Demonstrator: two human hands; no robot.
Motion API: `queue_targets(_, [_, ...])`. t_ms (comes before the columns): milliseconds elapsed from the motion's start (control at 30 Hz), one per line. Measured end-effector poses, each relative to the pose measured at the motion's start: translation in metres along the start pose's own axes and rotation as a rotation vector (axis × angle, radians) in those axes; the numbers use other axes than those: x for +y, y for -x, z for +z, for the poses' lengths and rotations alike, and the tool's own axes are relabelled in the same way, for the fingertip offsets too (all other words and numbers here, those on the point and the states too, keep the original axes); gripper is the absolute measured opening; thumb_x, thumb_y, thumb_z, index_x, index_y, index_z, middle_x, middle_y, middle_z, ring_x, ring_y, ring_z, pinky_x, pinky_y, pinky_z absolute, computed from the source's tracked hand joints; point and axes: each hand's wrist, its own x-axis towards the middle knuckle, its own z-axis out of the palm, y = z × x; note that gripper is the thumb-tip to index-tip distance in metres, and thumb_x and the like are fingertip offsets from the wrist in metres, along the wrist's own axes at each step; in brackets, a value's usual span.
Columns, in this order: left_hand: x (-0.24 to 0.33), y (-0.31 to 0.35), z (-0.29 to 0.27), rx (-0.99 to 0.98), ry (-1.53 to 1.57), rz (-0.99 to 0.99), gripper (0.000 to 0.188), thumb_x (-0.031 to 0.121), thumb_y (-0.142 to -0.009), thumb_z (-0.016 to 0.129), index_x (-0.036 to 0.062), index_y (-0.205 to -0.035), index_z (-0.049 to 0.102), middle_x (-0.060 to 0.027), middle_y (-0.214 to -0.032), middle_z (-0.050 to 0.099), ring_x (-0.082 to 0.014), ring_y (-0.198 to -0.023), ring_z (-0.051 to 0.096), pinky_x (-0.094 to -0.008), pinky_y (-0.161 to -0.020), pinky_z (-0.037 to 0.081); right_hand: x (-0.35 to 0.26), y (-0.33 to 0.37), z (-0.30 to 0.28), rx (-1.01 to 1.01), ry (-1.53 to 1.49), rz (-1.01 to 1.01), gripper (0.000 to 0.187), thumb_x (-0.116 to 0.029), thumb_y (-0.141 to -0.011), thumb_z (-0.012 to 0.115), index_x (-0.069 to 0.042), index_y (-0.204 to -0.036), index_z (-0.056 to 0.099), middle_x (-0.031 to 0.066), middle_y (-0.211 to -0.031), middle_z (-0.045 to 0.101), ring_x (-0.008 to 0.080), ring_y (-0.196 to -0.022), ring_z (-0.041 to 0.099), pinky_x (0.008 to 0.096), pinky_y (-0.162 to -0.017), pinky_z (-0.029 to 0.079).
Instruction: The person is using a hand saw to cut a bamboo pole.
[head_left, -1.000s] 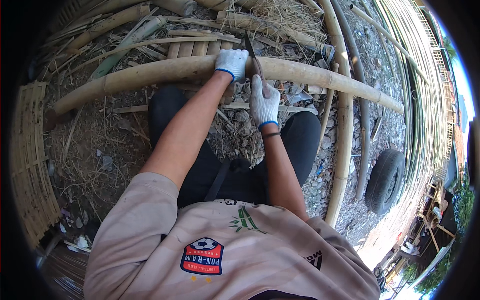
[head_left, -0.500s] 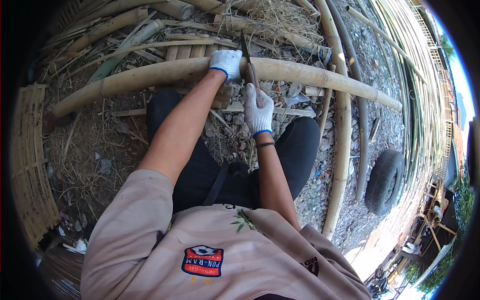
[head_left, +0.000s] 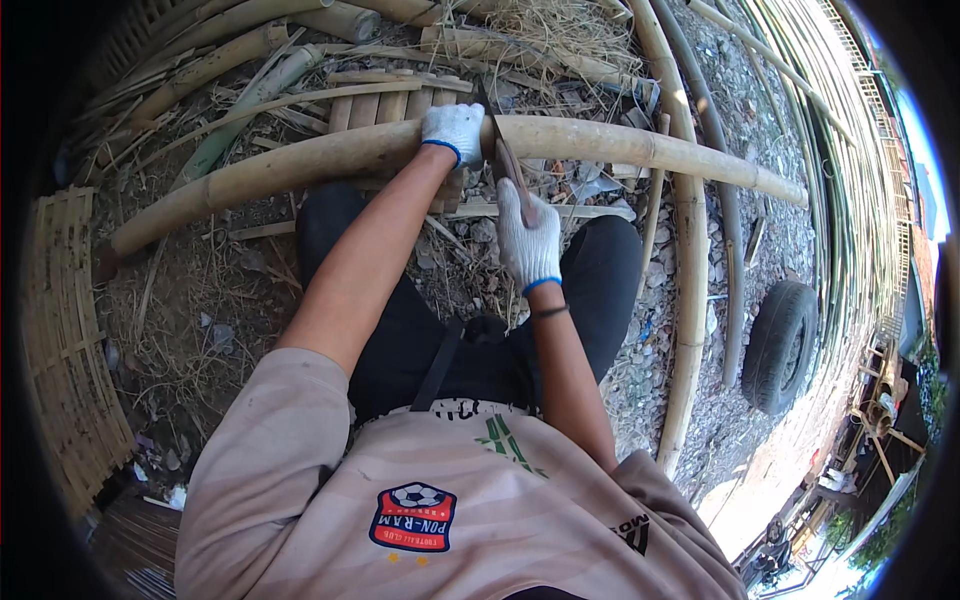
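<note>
Person seated or squatting, knees apart, pole (head_left: 590, 142) lying crosswise beyond them. It was pale bamboo, running from the left of the view to the right, its bend perhaps due partly to the lens.

Hands apart from one another, near the middle of the pole; both in white gloves with blue cuffs. Left hand (head_left: 455, 132) clamped over the top of the pole, arm stretched forward. Right hand (head_left: 530, 230) closed around the handle of a saw (head_left: 507, 165), on the near side of the pole. Dark, narrow blade pointed away from the body and crossed the pole just right of the left hand. Depth of any cut: could not tell.

Slats (head_left: 375, 108) showed past the far side of the pole, left of the blade. Straw (head_left: 560, 35) heaped farther off. To the right, the pole passed over a long bamboo (head_left: 690, 300) and a grey pipe (head_left: 735, 250), which lay side by side on stony ground. Tyre (head_left: 780, 348) beyond the pipe; many thin bamboo lengths (head_left: 850, 200) along the right edge. Slatted panel (head_left: 70, 330) at far left. Dark band on the right wrist; beige shirt (head_left: 290, 480), dark trousers (head_left: 605, 270).
</note>
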Motion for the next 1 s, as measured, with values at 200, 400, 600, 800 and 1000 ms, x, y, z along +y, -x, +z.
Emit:
queue_targets(200, [-0.013,0.018,-0.011,-0.043,0.013,-0.058,0.065,0.036,-0.059,0.089,0.0113,-0.114,0.064,-0.0162,-0.114,0.072,-0.0330,-0.106,0.070,-0.0459,-0.090,0.056,-0.027,0.101,-0.052,-0.101,-0.199,0.262,0.041,-0.039,-0.104,0.060,0.000,-0.096,0.069,-0.0010,-0.066,0.061,0.0105,-0.061,0.057,0.0323,-0.055,0.045])
queue_targets(400, [0.012,0.002,0.022,0.138,-0.042,0.073,0.058,0.035,-0.066,0.084,0.0120,-0.114,0.062,-0.0137,-0.109,0.071,-0.0304,-0.102,0.070,-0.0459,-0.087,0.054,0.009,-0.025,-0.006,0.052,0.120,-0.234,0.045,-0.040,-0.105,0.058,0.000,-0.086,0.064,0.0041,-0.060,0.054,0.0120,-0.056,0.052,0.0355,-0.054,0.043])
queue_targets(600, [-0.005,0.024,0.009,0.181,-0.029,-0.011,0.045,0.025,-0.068,0.080,0.0119,-0.107,0.062,-0.0129,-0.105,0.070,-0.0309,-0.100,0.069,-0.0478,-0.084,0.052,-0.012,0.118,-0.050,0.003,-0.461,0.254,0.034,-0.037,-0.102,0.064,-0.009,-0.084,0.066,-0.0043,-0.059,0.052,0.0066,-0.045,0.049,0.0228,-0.036,0.035])
queue_targets(800, [0.018,-0.007,0.025,0.304,-0.027,0.058,0.045,0.027,-0.069,0.081,0.0112,-0.106,0.062,-0.0116,-0.101,0.069,-0.0309,-0.101,0.069,-0.0474,-0.084,0.052,0.012,-0.036,0.001,0.054,-0.173,-0.030,0.049,-0.040,-0.104,0.059,0.002,-0.080,0.062,0.0017,-0.060,0.054,0.0109,-0.057,0.045,0.0339,-0.053,0.039])
queue_targets(1000, [-0.011,0.013,0.003,0.133,0.008,-0.017,0.054,0.030,-0.065,0.084,0.0121,-0.110,0.062,-0.0131,-0.110,0.070,-0.0308,-0.105,0.069,-0.0468,-0.087,0.053,-0.013,0.121,-0.045,-0.009,-0.198,0.142,0.048,-0.045,-0.104,0.058,-0.004,-0.079,0.062,-0.0004,-0.056,0.054,0.0064,-0.045,0.053,0.0246,-0.041,0.039])
